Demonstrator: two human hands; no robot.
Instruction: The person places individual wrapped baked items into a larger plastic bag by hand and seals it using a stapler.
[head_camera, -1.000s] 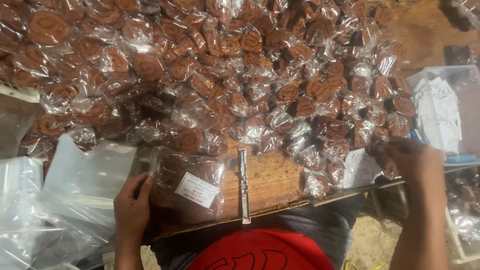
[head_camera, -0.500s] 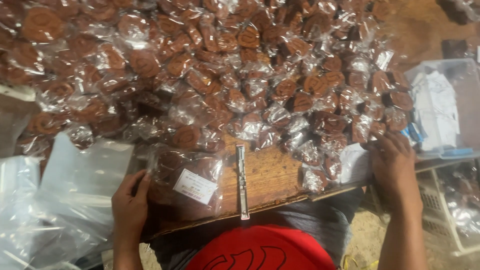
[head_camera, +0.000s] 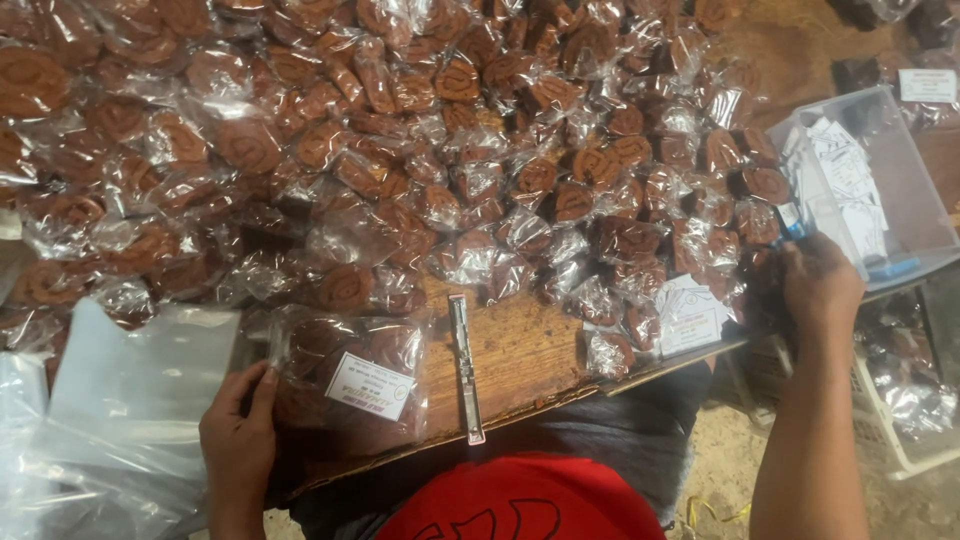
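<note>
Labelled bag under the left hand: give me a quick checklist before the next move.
1. Left hand on the labelled bag: ok, fingers on its left edge.
2. Bag sealed: cannot tell.
3. Stapler within reach: ok, lying beside the bag on the board.
4. Right hand free: cannot tell, it sits at the pile's edge by the clear box.
5. Wrapped rolls clear of the bag: not ok, they crowd its top.

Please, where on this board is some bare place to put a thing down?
One bare patch of board: right of the stapler, left of a small wrapped piece, below the pile of wrapped rolls. The left hand holds a labelled bag left of the stapler. Everything above is crowded; the right hand is at the pile's right edge.
</note>
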